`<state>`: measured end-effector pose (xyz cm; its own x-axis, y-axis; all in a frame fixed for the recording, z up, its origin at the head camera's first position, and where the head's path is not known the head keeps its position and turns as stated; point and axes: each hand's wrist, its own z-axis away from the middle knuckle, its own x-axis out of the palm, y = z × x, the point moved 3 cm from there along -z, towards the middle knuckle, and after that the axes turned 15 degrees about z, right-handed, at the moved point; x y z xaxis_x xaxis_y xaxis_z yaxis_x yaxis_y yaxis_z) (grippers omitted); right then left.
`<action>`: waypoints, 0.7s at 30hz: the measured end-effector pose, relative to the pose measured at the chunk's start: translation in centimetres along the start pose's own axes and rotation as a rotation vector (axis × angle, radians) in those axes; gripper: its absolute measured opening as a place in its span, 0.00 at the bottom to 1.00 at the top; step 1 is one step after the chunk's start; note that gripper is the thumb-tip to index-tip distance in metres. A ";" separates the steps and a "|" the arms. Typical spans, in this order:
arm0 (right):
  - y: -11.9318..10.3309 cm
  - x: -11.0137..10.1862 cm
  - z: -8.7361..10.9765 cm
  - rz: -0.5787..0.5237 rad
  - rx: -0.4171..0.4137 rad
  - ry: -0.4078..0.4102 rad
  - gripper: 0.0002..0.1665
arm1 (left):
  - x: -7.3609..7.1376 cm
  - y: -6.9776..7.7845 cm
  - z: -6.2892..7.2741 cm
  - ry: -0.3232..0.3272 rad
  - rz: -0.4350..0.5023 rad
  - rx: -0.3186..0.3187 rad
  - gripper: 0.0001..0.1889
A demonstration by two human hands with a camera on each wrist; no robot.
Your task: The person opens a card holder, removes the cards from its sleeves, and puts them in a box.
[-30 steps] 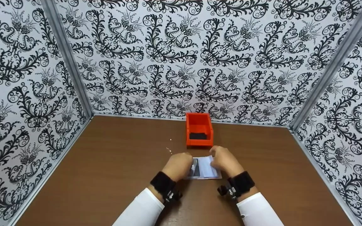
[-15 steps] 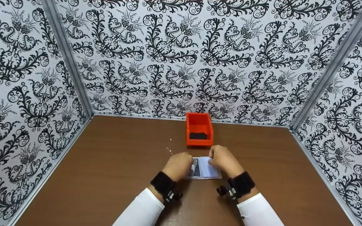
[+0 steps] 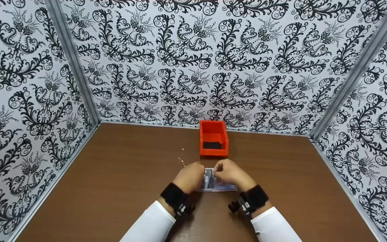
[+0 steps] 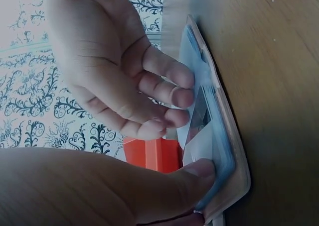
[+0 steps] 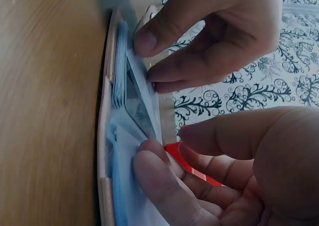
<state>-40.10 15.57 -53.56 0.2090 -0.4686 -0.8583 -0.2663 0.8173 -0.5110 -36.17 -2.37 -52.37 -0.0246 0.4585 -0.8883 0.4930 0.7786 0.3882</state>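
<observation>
A card holder [image 3: 225, 189] with a stack of clear plastic sleeves [image 4: 219, 129] lies open on the table between both hands. A dark card [image 3: 208, 181] shows in the left part. My left hand [image 3: 189, 175] pinches the left side of the holder, its thumb pressing on a sleeve in the left wrist view. My right hand [image 3: 230, 172] is over the middle, fingers loosely bent. In the right wrist view, its fingertips [image 5: 149, 169] touch a lifted sleeve, and the thumb stands apart from them. The left fingers under the holder are mostly hidden.
Behind the hands, an orange bin [image 3: 213, 154] with something dark inside stands near the back wall. Small pale specks [image 3: 182, 161] lie on the brown table [image 3: 129, 168] to the left. Patterned walls enclose three sides.
My right hand has moved left from the holder's right side to its middle, and the raised whitish sleeve there no longer shows in the head view. My left hand stays almost in place.
</observation>
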 end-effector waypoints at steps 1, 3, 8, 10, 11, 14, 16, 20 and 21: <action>0.1 0.1 0.0 -0.011 0.016 -0.003 0.02 | 0.0 0.0 0.0 -0.005 0.003 -0.004 0.05; 0.3 0.1 0.0 -0.029 0.043 -0.011 0.03 | -0.1 0.1 0.0 -0.010 -0.002 -0.004 0.05; 0.6 0.1 -0.1 -0.042 0.089 -0.009 0.11 | -0.2 0.1 -0.1 -0.029 0.005 0.015 0.06; 0.7 0.1 -0.2 -0.036 0.103 -0.005 0.14 | -0.2 0.1 -0.2 -0.036 0.012 0.022 0.08; 0.7 0.1 -0.2 -0.035 0.108 -0.005 0.15 | -0.1 0.1 -0.2 -0.038 0.012 0.023 0.10; 0.6 0.0 -0.2 -0.030 0.109 -0.006 0.16 | 0.1 0.1 -0.3 -0.038 0.012 0.024 0.11; 0.5 -0.1 -0.1 -0.038 0.103 -0.008 0.14 | 0.3 0.0 -0.3 -0.035 0.013 0.021 0.12; 0.6 -0.1 0.1 -0.115 0.107 -0.029 0.08 | 0.6 0.0 -0.4 -0.033 0.008 0.024 0.11; 0.6 0.0 0.1 -0.135 0.111 -0.036 0.07 | 0.6 0.0 -0.4 -0.034 0.005 0.026 0.12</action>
<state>-40.14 16.15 -53.83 0.2697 -0.5661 -0.7790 -0.1289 0.7805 -0.6118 -36.52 -1.90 -52.85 0.0068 0.4471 -0.8944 0.5155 0.7649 0.3863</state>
